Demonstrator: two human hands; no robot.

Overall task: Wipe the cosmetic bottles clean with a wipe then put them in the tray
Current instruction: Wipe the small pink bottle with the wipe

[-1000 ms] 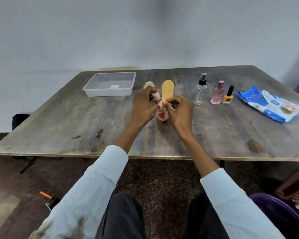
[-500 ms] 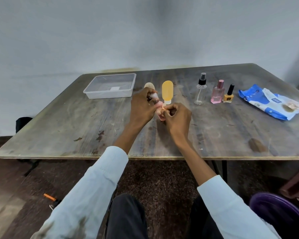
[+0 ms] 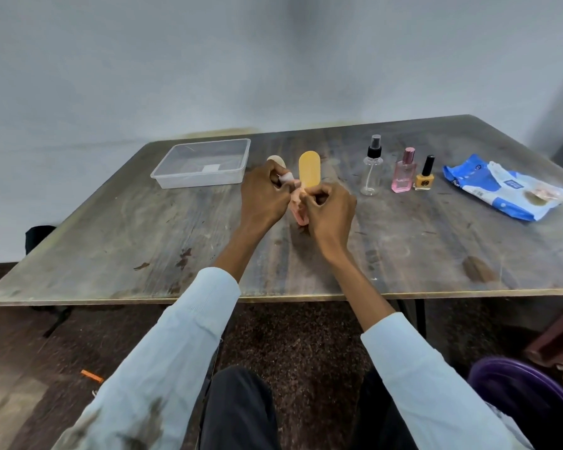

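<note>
Both hands meet over the middle of the table on a small pink bottle (image 3: 299, 213). My left hand (image 3: 264, 198) grips its white-capped upper end. My right hand (image 3: 330, 211) pinches a pale pink wipe (image 3: 295, 199) against the bottle's side; most of the bottle is hidden by fingers. A clear plastic tray (image 3: 202, 177) sits at the back left with no bottles in it. Standing on the table are a yellow tube (image 3: 309, 168), a beige tube (image 3: 276, 160) partly behind my left hand, a clear spray bottle (image 3: 371, 172), a pink perfume bottle (image 3: 403, 175) and a yellow nail polish (image 3: 423, 178).
A blue and white wipe pack (image 3: 498, 186) lies at the right, with a wipe showing at its opening. The worn wooden table (image 3: 143, 241) has its front edge near my sleeves. A purple seat (image 3: 527, 394) is at the lower right.
Both hands stay closed around the pink bottle and have shifted only slightly, the right fingers working the wipe on it. The things standing on the table have not moved.
</note>
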